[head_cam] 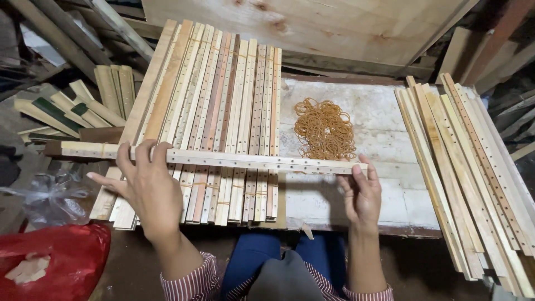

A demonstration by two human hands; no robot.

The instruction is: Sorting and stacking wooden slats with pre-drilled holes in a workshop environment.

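**A:** What am I holding?

**B:** I see a long pale wooden slat [223, 159] with a row of small holes, held level and crosswise above the counter [384, 139]. My left hand [147, 187] grasps it near its left end, fingers curled over the top. My right hand [361, 195] grips its right end, fingertips on the edge.

**A:** What lies beneath it?

**B:** A stack [217, 117] of similar drilled slats, lying lengthwise, some bound with bands. To the right of it, a heap of tan rubber bands [325, 129] rests on the bare counter. Further right, well apart, a second pile of slats [468, 167] lies at a slant. At lower left sits a red bag [67, 262], with a clear plastic bag [47, 198] above it.
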